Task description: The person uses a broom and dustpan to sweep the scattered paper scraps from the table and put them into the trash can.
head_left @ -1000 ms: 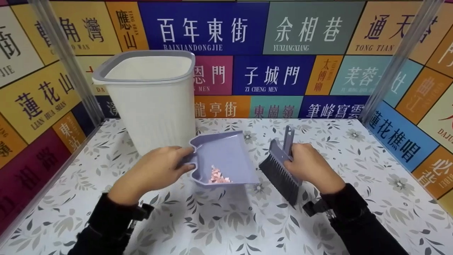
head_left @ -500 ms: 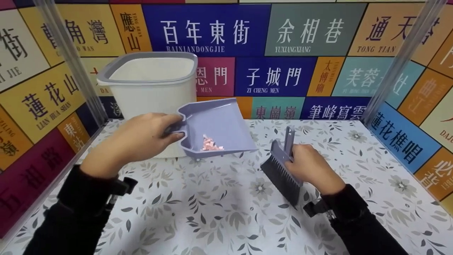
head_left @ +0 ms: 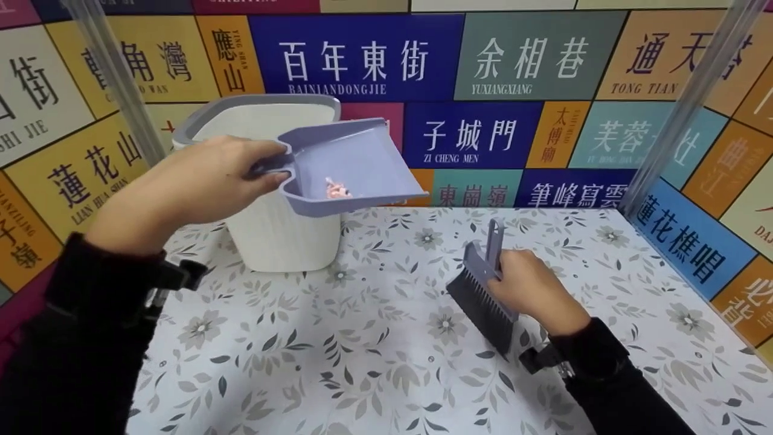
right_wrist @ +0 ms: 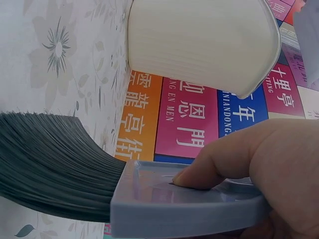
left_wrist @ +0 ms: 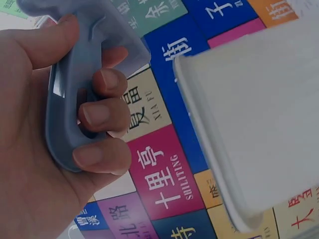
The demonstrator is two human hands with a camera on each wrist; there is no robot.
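My left hand (head_left: 208,178) grips the handle of a purple-grey dustpan (head_left: 356,157), raised in front of the white bin (head_left: 287,235) and overlapping its rim from the head view. Small pink scraps (head_left: 337,188) lie in the pan near its handle end. In the left wrist view, the fingers (left_wrist: 102,114) curl round the dustpan's handle (left_wrist: 75,104). On the right, my right hand (head_left: 534,287) holds a hand brush (head_left: 483,284) with dark bristles low over the table. The thumb presses on the brush's plastic body (right_wrist: 184,199) in the right wrist view.
The table has a white leaf-patterned cover (head_left: 362,362). Behind it stands a wall of colourful sign panels (head_left: 471,133). Clear corner posts (head_left: 688,103) rise at the back left and back right.
The left hand has lifted the dustpan with the pink scraps up and to the left, in front of the bin. The right hand and brush have stayed nearly still.
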